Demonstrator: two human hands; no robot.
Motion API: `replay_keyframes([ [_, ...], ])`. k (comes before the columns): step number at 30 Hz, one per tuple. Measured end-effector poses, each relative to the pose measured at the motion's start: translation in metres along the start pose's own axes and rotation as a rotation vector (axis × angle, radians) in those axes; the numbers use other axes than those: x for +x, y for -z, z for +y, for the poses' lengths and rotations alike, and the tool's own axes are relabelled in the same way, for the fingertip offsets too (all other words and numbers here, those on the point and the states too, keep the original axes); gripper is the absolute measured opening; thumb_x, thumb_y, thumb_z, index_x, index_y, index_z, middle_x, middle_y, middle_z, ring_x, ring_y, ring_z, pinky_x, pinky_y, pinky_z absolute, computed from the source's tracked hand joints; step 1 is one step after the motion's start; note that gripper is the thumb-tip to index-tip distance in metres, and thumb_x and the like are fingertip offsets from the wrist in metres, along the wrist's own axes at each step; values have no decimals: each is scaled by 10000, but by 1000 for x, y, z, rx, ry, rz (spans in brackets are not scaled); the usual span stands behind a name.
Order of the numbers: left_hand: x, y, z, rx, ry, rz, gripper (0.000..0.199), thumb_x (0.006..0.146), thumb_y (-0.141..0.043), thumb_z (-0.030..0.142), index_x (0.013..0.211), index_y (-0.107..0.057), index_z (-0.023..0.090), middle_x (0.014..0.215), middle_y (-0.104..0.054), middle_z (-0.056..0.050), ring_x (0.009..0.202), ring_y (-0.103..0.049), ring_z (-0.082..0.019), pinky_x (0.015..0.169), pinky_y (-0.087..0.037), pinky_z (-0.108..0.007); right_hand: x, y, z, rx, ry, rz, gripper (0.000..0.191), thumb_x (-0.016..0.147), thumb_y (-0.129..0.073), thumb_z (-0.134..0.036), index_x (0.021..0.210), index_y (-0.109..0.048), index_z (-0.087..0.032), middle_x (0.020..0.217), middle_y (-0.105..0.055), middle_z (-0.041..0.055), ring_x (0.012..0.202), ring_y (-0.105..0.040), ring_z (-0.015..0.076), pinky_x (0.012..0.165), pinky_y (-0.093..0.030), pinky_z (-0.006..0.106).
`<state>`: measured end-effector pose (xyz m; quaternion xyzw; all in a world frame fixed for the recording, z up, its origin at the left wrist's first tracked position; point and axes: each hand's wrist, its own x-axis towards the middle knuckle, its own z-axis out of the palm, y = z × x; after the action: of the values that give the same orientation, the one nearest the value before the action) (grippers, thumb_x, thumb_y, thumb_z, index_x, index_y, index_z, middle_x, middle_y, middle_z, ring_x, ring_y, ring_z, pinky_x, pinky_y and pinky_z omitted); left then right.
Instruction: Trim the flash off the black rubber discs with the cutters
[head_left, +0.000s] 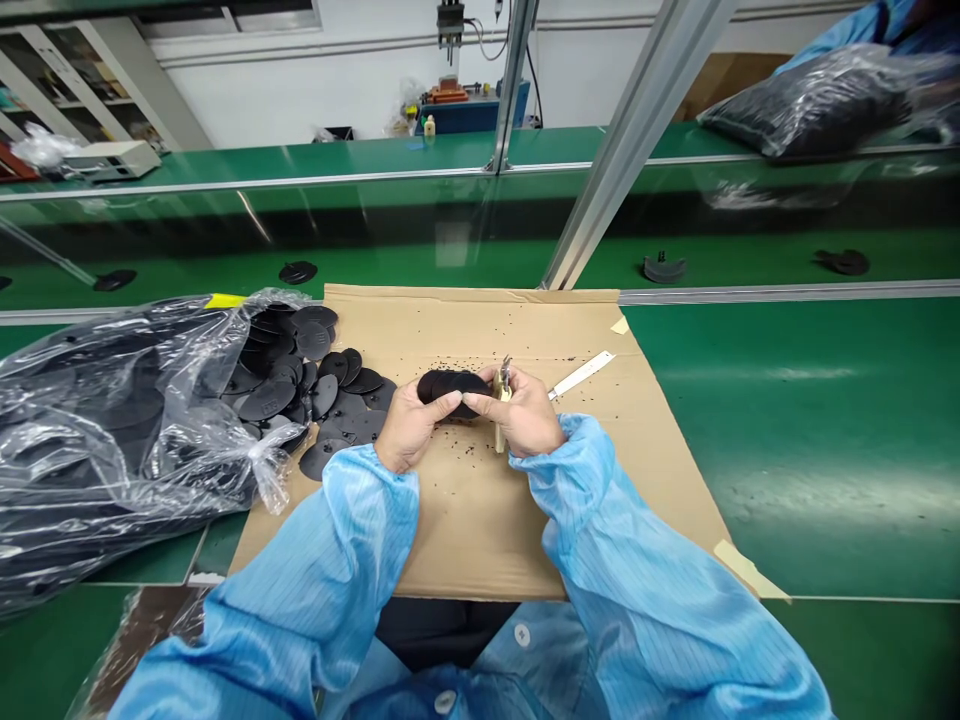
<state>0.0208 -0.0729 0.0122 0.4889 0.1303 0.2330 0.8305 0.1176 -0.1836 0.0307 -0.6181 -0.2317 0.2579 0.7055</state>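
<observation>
Several overlapping black discs are held between my two hands above the cardboard sheet. My left hand is closed on their left side, thumb on top. My right hand grips their right side and also keeps a small tool with pale handles and a metal tip against the palm. A white flat strip or blade lies on the cardboard beyond my right hand. Small black crumbs are scattered around the discs.
Loose black discs spill from a large clear plastic bag at the left. A metal post rises behind the cardboard. Black parts lie on the green belt behind. Another person's blue sleeve shows at upper right.
</observation>
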Motion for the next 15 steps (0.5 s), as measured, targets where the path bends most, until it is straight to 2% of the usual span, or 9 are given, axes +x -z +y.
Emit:
replay_keyframes([
  [6, 1, 1, 0, -18, 9, 18, 293, 641, -819, 276, 875, -709, 139, 904, -719, -66, 905, -655, -207, 895, -492, -370, -1, -1, 3, -15, 47, -8, 397, 517, -860, -377, 765, -617, -186, 690, -589, -24, 663, -526, 136, 684, -457, 303],
  [10, 0, 1, -1, -5, 17, 11, 306, 633, -824, 280, 878, -709, 136, 897, -720, -68, 911, -655, -216, 896, -493, -379, 0, -1, 4, -6, 14, 14, 415, 486, -872, -379, 743, -613, -182, 673, -581, -22, 643, -517, 136, 656, -449, 303],
  [15, 1, 1, -1, -16, -2, 14, 278, 644, -817, 262, 866, -705, 138, 900, -721, -62, 904, -655, -202, 908, -487, -371, -1, -5, 3, 40, -5, 24, 446, 481, -874, -411, 763, -616, -181, 695, -595, -17, 669, -537, 141, 693, -469, 312],
])
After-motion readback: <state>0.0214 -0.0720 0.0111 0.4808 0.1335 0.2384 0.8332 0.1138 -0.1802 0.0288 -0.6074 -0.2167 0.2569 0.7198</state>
